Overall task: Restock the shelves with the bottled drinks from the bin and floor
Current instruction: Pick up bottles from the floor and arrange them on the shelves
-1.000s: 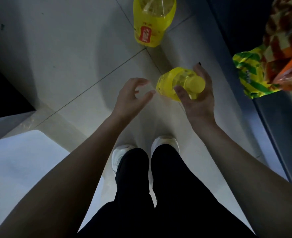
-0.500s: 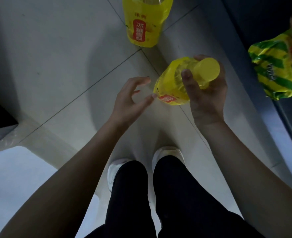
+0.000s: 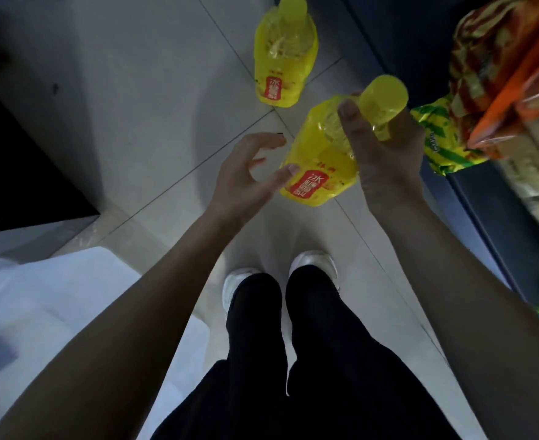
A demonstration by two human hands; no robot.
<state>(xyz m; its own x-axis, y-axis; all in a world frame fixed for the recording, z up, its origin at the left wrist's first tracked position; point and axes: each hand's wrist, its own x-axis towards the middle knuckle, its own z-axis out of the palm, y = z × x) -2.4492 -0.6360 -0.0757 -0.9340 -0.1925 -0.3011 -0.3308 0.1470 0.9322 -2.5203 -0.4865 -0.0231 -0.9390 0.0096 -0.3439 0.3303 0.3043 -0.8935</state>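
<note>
My right hand (image 3: 385, 157) grips a yellow bottled drink (image 3: 317, 166) by its neck, just under the yellow cap, and holds it tilted above the floor. The bottle has a yellow wrap with a red label. My left hand (image 3: 246, 179) is spread with its fingers apart beside the bottle's base, its thumb tip at the label's edge. A second yellow bottle (image 3: 282, 55) of the same kind stands upright on the tiled floor farther ahead.
A dark shelf unit (image 3: 483, 198) runs along the right, with yellow-green and orange snack bags (image 3: 445, 141) on it. A translucent white bin (image 3: 55, 300) sits at the lower left. A dark block (image 3: 14, 173) lies at the left. My legs and white shoes are below.
My right hand has lifted the bottle higher and tilted it so the red label faces me. The view has shifted, showing the whole floor bottle. My left hand stays spread beside the base.
</note>
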